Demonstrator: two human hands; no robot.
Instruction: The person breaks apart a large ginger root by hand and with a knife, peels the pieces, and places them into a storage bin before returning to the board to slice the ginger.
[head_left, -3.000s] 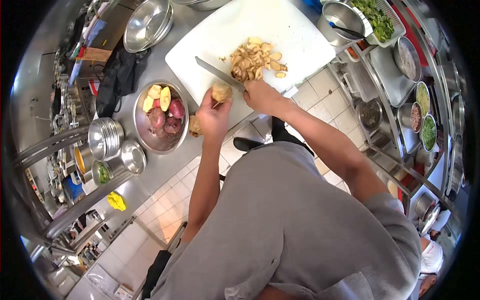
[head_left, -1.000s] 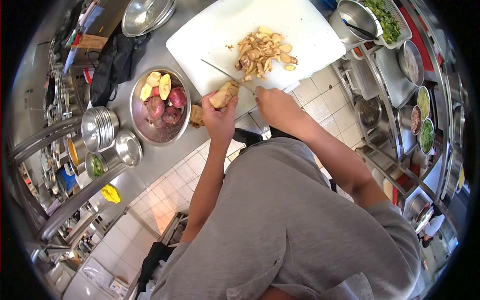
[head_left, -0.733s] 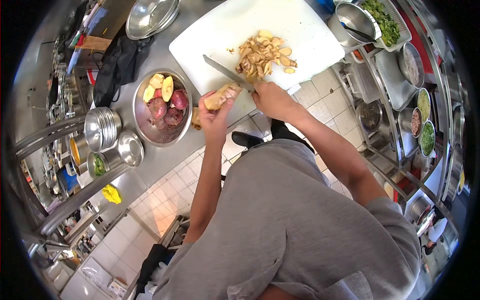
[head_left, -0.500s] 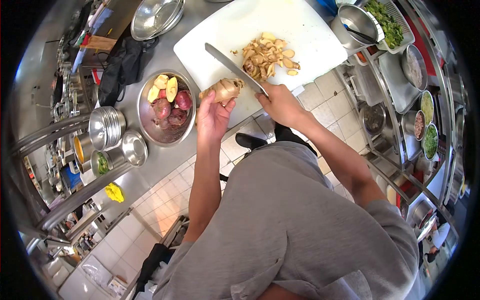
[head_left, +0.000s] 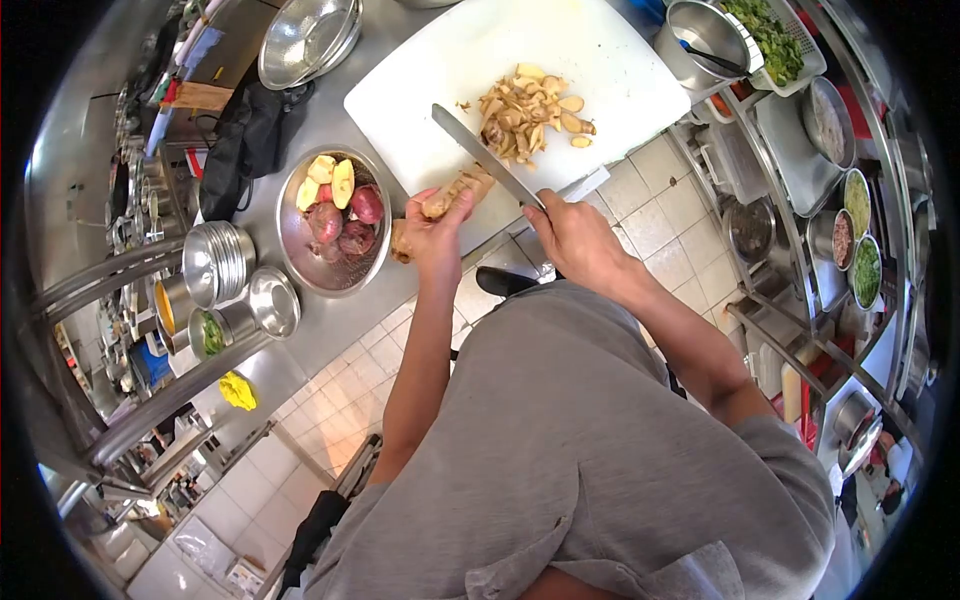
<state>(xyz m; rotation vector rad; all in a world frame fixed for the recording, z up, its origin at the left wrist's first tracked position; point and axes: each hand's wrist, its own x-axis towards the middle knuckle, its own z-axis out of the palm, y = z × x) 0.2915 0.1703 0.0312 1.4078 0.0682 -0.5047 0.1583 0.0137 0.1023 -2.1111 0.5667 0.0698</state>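
pale root (head_left: 458, 192) sits at the near edge of the white cutting board (head_left: 440, 70), gripped by the left hand (head_left: 432, 235), whose curled fingers cover its near end. the right hand (head_left: 575, 235) is closed round a knife (head_left: 485, 155), hiding the handle; the blade lies slanted over the root's far tip, contact hard to make out. peelings (head_left: 525, 105) are heaped mid-board. the board's far edge is cut off.

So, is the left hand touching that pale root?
Touching. The head view shows the left hand gripping the root, fingers wrapped round its near end.
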